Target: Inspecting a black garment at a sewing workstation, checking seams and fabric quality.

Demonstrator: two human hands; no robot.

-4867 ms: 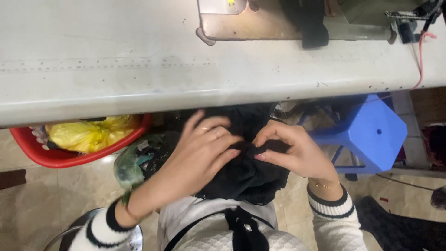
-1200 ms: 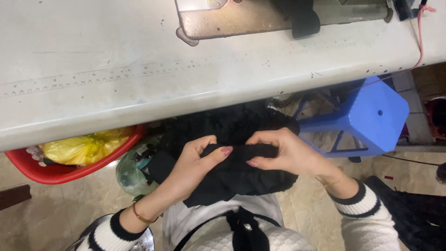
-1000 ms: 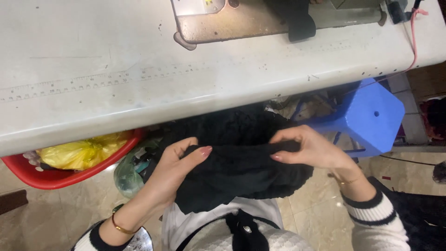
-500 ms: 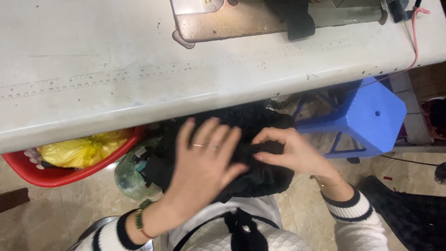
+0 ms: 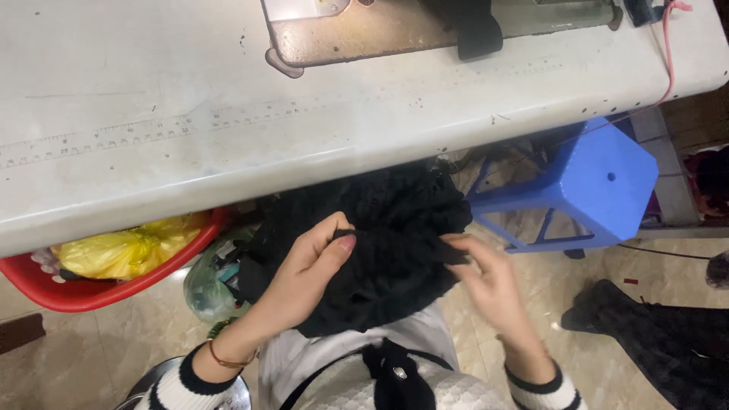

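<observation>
A: Position of the black fabric (image 5: pixel 380 266)?

B: It is bunched in the lap, below the front edge of the white sewing table (image 5: pixel 152 121). Its upper edge is pulled taut between the two hands.

A: Hand states?

B: The left hand (image 5: pixel 307 277) is closed on the edge, thumb over the cloth, fingers curled beneath. The right hand (image 5: pixel 490 281) is pinched on the same edge at the right, the other fingers loosely spread.

A: Surroundings?

B: A red basket (image 5: pixel 91 288) holding a yellow bag (image 5: pixel 125 250) is noted at left on the floor, a blue stool (image 5: pixel 592 186) at right, and the sewing machine base (image 5: pixel 395 26) on the table above.
</observation>
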